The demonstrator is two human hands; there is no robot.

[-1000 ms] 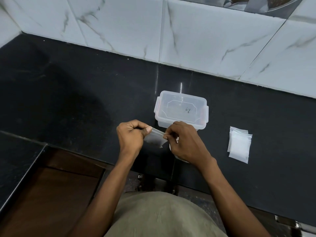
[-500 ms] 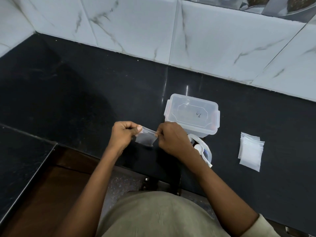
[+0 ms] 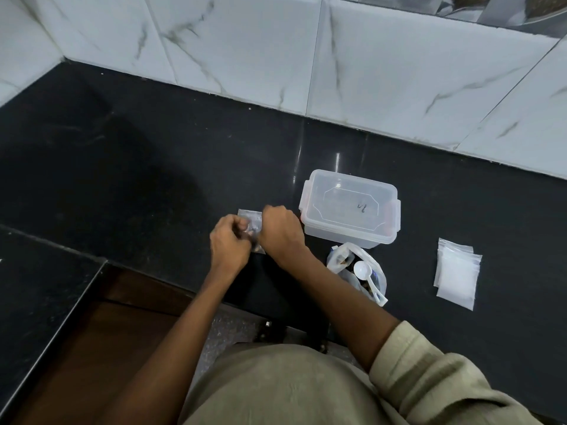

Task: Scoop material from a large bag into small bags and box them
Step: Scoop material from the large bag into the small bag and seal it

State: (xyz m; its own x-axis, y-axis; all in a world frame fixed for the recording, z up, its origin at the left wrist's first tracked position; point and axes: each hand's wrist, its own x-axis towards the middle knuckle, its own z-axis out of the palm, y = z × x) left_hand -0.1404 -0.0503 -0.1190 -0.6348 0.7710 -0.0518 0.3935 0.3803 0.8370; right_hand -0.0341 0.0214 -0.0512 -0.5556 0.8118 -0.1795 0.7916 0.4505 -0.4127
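The person is standing at the black countertop [image 3: 153,167] with both hands drawn close together over a small clear zip bag [image 3: 250,217]. A second ago the hands were set apart, each pinching one end of the bag and stretching it flat between them; now the left hand [image 3: 230,242] and the right hand [image 3: 280,233] are nearly touching, fingers curled in tight on the little bag, which is showing only as a clear corner above the knuckles and a sliver below. There looks to be something dark inside it, though the hands are hiding most of it. My guess is that the person is pressing the zip shut or folding the bag over, which would mean this one is filled and close to ready for boxing.

The clear plastic box [image 3: 349,207] is sitting just to the right of the hands with its lid on, so it will need opening before anything goes in. In front of it the large bag [image 3: 356,268] is standing open at the counter's edge with a white scoop [image 3: 365,274] resting in its mouth. Well off to the right, a small stack of empty zip bags [image 3: 457,273] is lying flat, waiting.
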